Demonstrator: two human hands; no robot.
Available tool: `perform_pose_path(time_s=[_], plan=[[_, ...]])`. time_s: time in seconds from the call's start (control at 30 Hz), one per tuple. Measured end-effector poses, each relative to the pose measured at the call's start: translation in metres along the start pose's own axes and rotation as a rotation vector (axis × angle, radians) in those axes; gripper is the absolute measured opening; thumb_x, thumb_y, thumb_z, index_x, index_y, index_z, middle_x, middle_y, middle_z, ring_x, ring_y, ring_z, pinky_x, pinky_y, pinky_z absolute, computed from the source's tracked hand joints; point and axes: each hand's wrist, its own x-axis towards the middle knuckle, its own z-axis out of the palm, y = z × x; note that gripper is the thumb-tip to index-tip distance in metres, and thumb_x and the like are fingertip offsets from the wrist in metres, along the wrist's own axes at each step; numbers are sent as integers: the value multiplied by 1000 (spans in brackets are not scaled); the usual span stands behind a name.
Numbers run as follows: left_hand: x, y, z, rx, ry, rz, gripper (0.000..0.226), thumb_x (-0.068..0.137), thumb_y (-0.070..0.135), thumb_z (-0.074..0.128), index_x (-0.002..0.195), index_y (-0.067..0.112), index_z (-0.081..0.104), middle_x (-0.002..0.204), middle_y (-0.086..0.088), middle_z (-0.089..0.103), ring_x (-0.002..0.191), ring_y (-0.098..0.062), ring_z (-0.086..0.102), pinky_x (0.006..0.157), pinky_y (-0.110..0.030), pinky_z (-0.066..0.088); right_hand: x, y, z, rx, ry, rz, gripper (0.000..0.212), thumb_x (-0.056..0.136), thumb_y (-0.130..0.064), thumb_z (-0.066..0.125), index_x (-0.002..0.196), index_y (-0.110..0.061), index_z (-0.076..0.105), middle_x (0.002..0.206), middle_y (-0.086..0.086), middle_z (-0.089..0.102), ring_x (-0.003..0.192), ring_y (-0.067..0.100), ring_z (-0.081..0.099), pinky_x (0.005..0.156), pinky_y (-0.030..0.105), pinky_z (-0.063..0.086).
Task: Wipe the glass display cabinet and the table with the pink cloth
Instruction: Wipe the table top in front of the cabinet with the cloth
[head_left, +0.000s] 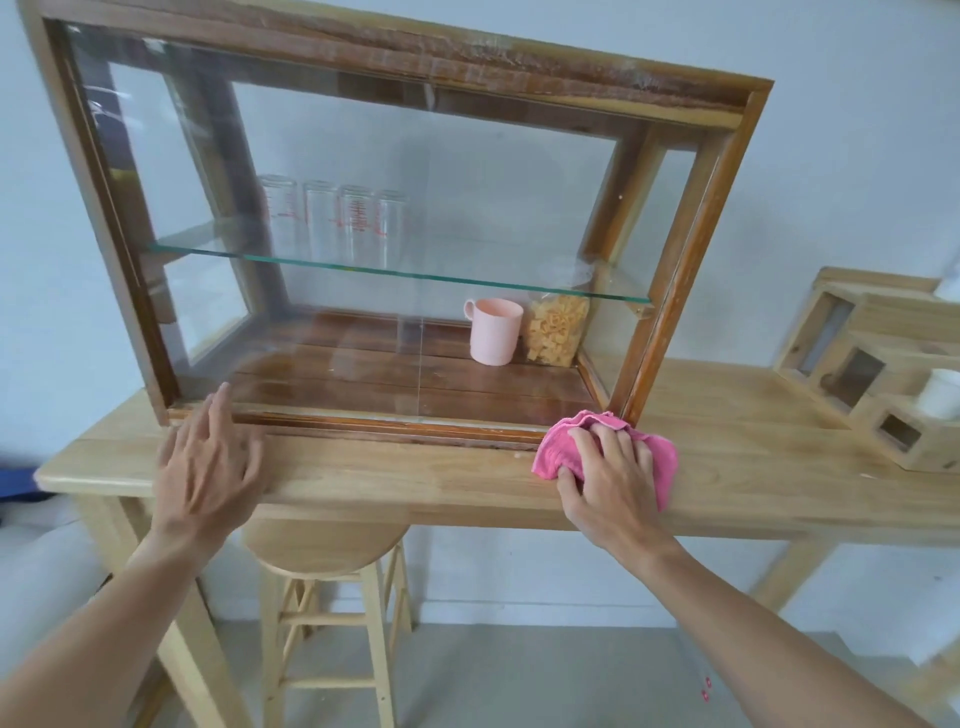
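Note:
A wood-framed glass display cabinet (680, 270) stands on a light wooden table (727, 467). The pink cloth (662, 457) lies bunched on the tabletop just in front of the cabinet's lower right corner. My right hand (608, 478) presses down on it, fingers curled over the fabric. My left hand (208, 462) rests flat on the table's front left part, fingers spread, its fingertips touching the cabinet's bottom rail. Inside the cabinet, several clear glasses (332, 223) stand on a glass shelf, and a pink mug (493, 330) sits beside a jar of yellow snacks (556, 332).
A stepped wooden organiser (857, 358) with a white roll (940, 395) occupies the table's right end. A round wooden stool (327, 551) is tucked under the table between my arms. A pale wall stands behind.

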Motion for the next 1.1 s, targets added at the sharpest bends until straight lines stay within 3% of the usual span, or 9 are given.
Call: perform_pose_path(time_s=[0.13, 0.47, 0.63, 0.77, 0.93, 1.1], plan=[[0, -32, -5, 102, -34, 98, 68, 94, 48, 27, 145, 6, 41, 151, -18, 43, 144, -33, 33, 118, -50, 20, 3, -26, 1, 16, -26, -31, 46, 88, -37, 52, 129, -18, 61, 133, 5, 60, 123, 27, 50, 104, 49, 38], [-2, -41, 4, 193, -27, 106, 74, 94, 50, 20, 152, 5, 31, 158, -17, 31, 148, -31, 27, 119, -55, 13, 15, -137, 10, 165, -109, -148, 52, 91, -40, 49, 137, -20, 57, 140, 6, 54, 130, 29, 45, 118, 59, 24], [-2, -41, 5, 185, -18, 80, 75, 91, 47, 20, 151, 3, 32, 158, -17, 31, 148, -27, 27, 121, -52, 11, 24, -180, 15, 189, -122, -254, 47, 91, -40, 48, 133, -20, 57, 133, 4, 55, 122, 28, 46, 112, 57, 31], [-1, -37, 3, 188, -35, 43, 79, 87, 45, 23, 152, 1, 27, 160, -19, 26, 150, -27, 23, 123, -49, 9, 31, -205, 20, 159, -88, -214, 49, 91, -38, 47, 135, -19, 56, 128, 2, 59, 117, 27, 49, 105, 56, 37], [-2, -38, 5, 181, -1, 38, 80, 83, 42, 28, 151, 0, 31, 157, -20, 32, 147, -30, 29, 121, -52, 17, 36, -230, 30, 143, -75, -289, 53, 90, -37, 47, 137, -13, 57, 127, 2, 62, 115, 28, 52, 101, 53, 40], [-2, -38, 9, 137, 50, 11, 88, 80, 43, 34, 155, 1, 15, 162, -18, 18, 152, -25, 12, 124, -46, 2, 52, -290, 37, 207, -120, -414, 56, 90, -34, 42, 140, -12, 56, 129, 5, 61, 116, 29, 52, 100, 50, 41]])
